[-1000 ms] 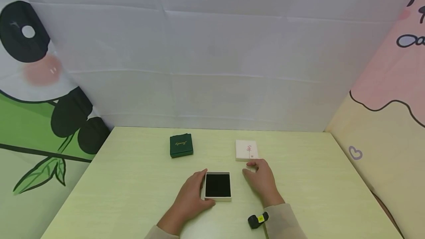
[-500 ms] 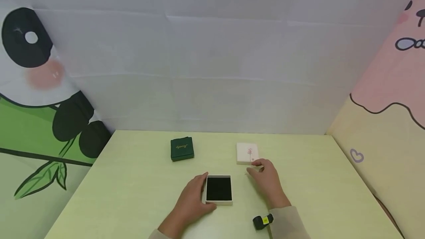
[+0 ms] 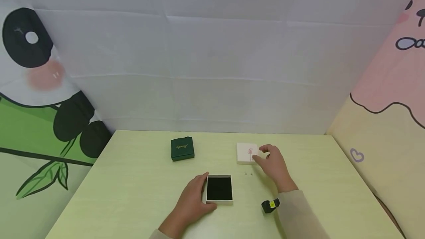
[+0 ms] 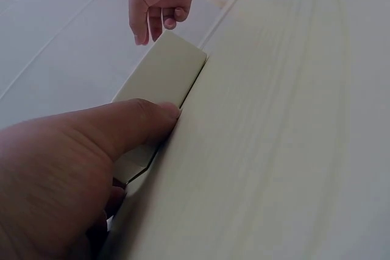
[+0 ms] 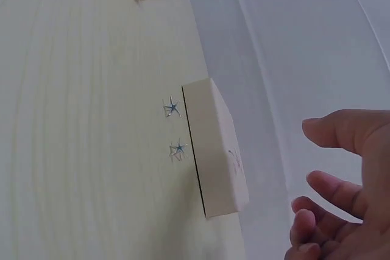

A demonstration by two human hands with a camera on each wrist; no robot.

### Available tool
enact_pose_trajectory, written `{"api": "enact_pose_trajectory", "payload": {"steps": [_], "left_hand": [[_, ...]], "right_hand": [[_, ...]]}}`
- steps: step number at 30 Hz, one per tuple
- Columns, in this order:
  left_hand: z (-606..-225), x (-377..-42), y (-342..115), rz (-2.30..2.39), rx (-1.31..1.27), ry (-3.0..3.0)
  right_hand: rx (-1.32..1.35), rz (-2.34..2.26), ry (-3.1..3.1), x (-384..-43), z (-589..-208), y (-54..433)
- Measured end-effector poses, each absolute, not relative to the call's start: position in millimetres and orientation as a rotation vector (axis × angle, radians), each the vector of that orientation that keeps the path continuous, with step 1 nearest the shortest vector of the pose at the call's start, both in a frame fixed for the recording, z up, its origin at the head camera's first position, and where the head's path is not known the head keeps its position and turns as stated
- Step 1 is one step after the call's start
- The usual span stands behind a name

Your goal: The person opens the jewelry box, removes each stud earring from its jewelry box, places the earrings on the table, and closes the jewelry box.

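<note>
Head: pale yellow-green tabletop (image 3: 132,183), white cloth backdrop (image 3: 212,47), cartoon-printed panels (image 3: 382,73) either side. Left hand (image 3: 190,203) grips open box (image 3: 219,189): white rim, black lining. Right hand (image 3: 275,167) hovers by flower-printed white lid (image 3: 244,154), thumb and index apart, holding nothing.
Left wrist: thumb pressed on box's plain cream side.
Right wrist: two starfish-shaped ornaments (image 5: 173,108), blue-centred, lying beside lid on faintly grained tabletop.

The left hand (image 3: 190,201) holds an open, black-lined box (image 3: 219,189). Beyond this box, leftward, lies a green box (image 3: 182,149); rightward, two tiny bits (image 3: 251,174), a white box (image 3: 244,154) and the right hand (image 3: 275,165).
</note>
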State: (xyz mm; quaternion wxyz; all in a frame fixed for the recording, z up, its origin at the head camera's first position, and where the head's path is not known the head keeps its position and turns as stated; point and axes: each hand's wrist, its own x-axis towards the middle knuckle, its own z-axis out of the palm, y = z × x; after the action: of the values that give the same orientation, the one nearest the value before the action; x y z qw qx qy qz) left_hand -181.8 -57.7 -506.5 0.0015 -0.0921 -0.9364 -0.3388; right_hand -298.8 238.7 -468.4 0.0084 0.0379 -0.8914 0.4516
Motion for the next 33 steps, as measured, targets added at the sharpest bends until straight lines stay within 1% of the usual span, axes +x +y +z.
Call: {"api": "enact_pose_trajectory", "payload": {"steps": [8, 20, 33], "left_hand": [[-507, -182, -57, -1.066, -0.286, -2.945], [-507, -181, -58, -1.057, -0.291, -2.939], [-506, -180, -58, -1.048, -0.286, -2.939]], "right_hand": [[0.205, 1.245, -2.864, -312, -464, 239], [0.341, 1.037, -2.982, -321, -461, 234], [0.517, 0.579, -3.127, -337, -467, 225]]}}
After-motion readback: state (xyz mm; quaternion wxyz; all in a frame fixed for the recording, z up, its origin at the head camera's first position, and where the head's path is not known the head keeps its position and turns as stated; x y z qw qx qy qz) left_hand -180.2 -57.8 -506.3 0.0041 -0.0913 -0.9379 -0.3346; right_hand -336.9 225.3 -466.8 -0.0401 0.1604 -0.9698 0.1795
